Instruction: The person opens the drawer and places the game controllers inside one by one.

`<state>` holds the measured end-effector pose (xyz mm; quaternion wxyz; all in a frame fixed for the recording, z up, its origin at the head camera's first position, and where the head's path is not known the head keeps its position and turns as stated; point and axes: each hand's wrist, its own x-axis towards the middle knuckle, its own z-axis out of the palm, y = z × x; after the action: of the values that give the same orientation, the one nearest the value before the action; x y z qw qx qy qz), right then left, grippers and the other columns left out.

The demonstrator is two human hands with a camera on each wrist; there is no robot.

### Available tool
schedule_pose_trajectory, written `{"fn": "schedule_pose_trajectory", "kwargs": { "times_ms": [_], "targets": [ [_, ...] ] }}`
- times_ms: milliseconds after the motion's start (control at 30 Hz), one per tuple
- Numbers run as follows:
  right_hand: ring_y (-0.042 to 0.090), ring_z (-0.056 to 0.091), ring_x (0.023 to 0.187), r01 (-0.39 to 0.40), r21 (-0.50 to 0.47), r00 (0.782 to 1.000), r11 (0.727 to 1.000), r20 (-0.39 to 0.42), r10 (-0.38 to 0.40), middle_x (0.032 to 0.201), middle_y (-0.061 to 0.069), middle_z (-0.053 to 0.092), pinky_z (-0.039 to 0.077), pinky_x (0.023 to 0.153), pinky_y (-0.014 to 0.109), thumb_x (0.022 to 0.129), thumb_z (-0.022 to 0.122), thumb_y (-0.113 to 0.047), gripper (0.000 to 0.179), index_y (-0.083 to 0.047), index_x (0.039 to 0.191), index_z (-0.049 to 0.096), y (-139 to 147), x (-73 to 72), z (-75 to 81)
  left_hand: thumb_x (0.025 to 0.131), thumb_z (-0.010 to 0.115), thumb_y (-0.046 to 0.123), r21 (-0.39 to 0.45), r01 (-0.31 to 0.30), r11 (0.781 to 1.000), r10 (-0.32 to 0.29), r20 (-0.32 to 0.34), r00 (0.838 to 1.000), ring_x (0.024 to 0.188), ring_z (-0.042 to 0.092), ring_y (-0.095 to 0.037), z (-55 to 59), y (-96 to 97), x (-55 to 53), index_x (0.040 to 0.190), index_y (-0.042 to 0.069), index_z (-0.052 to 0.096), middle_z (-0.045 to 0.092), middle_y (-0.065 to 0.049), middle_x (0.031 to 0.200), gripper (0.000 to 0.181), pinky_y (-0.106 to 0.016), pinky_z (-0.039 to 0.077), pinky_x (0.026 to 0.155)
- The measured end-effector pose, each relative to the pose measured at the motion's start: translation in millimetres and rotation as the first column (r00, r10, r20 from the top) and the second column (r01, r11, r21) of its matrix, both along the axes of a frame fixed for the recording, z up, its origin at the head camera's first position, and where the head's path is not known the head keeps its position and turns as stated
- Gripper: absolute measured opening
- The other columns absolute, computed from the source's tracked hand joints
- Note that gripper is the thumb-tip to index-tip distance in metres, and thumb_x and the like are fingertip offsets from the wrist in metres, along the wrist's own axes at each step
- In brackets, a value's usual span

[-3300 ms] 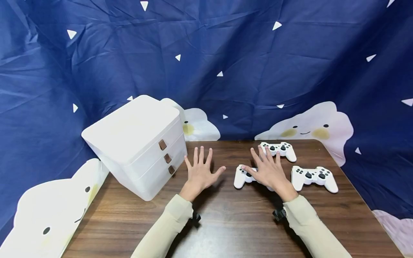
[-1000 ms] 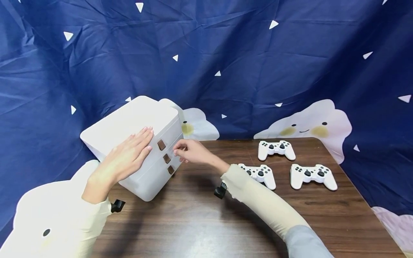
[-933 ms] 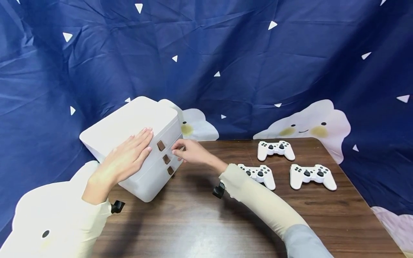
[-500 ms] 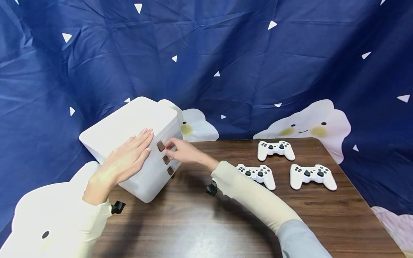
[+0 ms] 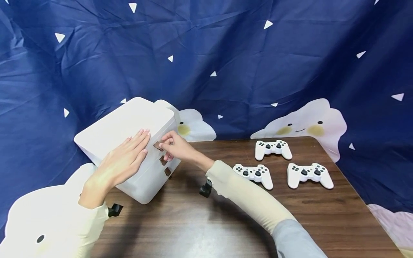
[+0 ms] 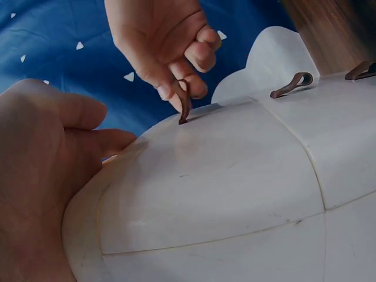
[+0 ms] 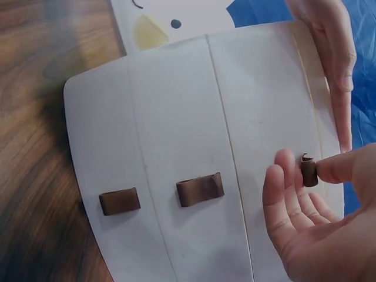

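Head view: left hand lies flat on cabinet, right hand pinches top loop, sleeve part-hiding 1 gamepad.

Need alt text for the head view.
Right hand pinches the top brown pull tab of a white three-drawer cabinet; the left hand rests on its top. Three white game controllers lie at right on the wood-grain table.

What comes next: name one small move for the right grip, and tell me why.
I'd probably ease the top brown loop straight outward: the right grip pinches it, the left grip rests on top of the white drawer unit, likely able to steady it, and the top drawer front looks closed, level with the middle one.
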<state>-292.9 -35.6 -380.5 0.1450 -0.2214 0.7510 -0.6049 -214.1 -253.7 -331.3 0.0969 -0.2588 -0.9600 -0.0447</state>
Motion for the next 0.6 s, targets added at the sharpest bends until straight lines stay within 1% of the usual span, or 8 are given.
{"fn": "schedule_pose_trajectory", "kwargs": {
  "times_ms": [67, 133, 267, 300, 367, 467, 600],
  "targets": [
    [0.016, 0.067, 0.060, 0.003, -0.003, 1.000, 1.000, 0.027, -0.003, 0.106, 0.025, 0.072, 0.062, 0.056, 0.025, 0.107, 0.062, -0.017, 0.026, 0.001, 0.126, 0.058, -1.4, -1.1, 0.9, 0.116, 0.035, 0.033, -0.001, -0.001, 1.000, 0.001, -0.001, 1.000, 0.165, 0.026, -0.029, 0.2, -0.3, 0.8, 0.167, 0.008, 0.033, 0.028, -0.007, 0.177, 0.057, -0.055, 0.026, 0.134],
    [0.012, 0.063, 0.056, -0.004, 0.017, 0.999, 1.000, 0.050, 0.003, 0.100, 0.021, 0.071, 0.059, 0.054, 0.023, 0.107, 0.063, -0.020, 0.027, 0.002, 0.121, 0.064, -2.6, -1.7, 2.1, 0.116, 0.036, 0.032, -0.002, -0.001, 1.000, 0.001, 0.000, 1.000, 0.165, 0.026, -0.029, 0.8, -0.4, 1.6, 0.167, 0.009, 0.033, 0.029, -0.007, 0.176, 0.057, -0.056, 0.025, 0.135],
    [0.009, 0.061, 0.054, -0.037, 0.084, 0.997, 0.996, 0.074, 0.031, 0.082, 0.008, 0.066, 0.060, 0.057, 0.028, 0.108, 0.063, -0.030, 0.035, 0.004, 0.105, 0.069, -4.9, -1.5, 3.4, 0.116, 0.037, 0.031, -0.004, -0.006, 1.000, 0.006, 0.005, 1.000, 0.165, 0.026, -0.029, 2.2, -0.4, 2.6, 0.168, 0.009, 0.033, 0.028, -0.007, 0.177, 0.056, -0.055, 0.023, 0.135],
    [0.009, 0.060, 0.053, -0.044, 0.095, 0.996, 0.995, 0.084, 0.036, 0.079, 0.007, 0.065, 0.060, 0.058, 0.031, 0.108, 0.062, -0.032, 0.037, 0.004, 0.100, 0.069, -5.2, -1.1, 3.5, 0.116, 0.037, 0.031, -0.004, -0.008, 1.000, 0.008, 0.004, 1.000, 0.165, 0.026, -0.028, 2.4, -0.5, 2.8, 0.168, 0.009, 0.033, 0.029, -0.007, 0.176, 0.056, -0.055, 0.023, 0.135],
    [0.009, 0.059, 0.051, -0.051, 0.113, 0.994, 0.992, 0.097, 0.040, 0.073, 0.005, 0.063, 0.059, 0.058, 0.031, 0.109, 0.061, -0.034, 0.040, 0.001, 0.091, 0.067, -6.0, -0.4, 3.1, 0.116, 0.038, 0.031, -0.003, -0.010, 1.000, 0.010, 0.002, 1.000, 0.165, 0.026, -0.028, 2.7, -0.3, 3.0, 0.168, 0.010, 0.033, 0.029, -0.007, 0.176, 0.056, -0.054, 0.023, 0.135],
    [0.009, 0.057, 0.049, -0.044, 0.116, 0.992, 0.992, 0.120, 0.030, 0.067, 0.004, 0.064, 0.055, 0.054, 0.029, 0.109, 0.060, -0.035, 0.041, -0.006, 0.081, 0.064, -6.7, 0.6, 2.4, 0.116, 0.038, 0.031, -0.002, -0.007, 1.000, 0.007, -0.005, 1.000, 0.165, 0.027, -0.029, 2.0, -0.6, 2.5, 0.167, 0.009, 0.033, 0.029, -0.008, 0.176, 0.056, -0.054, 0.023, 0.135],
    [0.008, 0.049, 0.047, -0.045, 0.128, 0.991, 0.991, 0.132, 0.028, 0.061, -0.001, 0.059, 0.043, 0.047, 0.024, 0.109, 0.058, -0.035, 0.045, -0.013, 0.070, 0.056, -6.2, 0.0, 1.7, 0.116, 0.038, 0.031, -0.002, -0.007, 1.000, 0.007, -0.009, 1.000, 0.164, 0.028, -0.029, 1.4, -0.7, 2.1, 0.167, 0.009, 0.033, 0.030, -0.008, 0.176, 0.056, -0.055, 0.024, 0.135]
  ]
}}
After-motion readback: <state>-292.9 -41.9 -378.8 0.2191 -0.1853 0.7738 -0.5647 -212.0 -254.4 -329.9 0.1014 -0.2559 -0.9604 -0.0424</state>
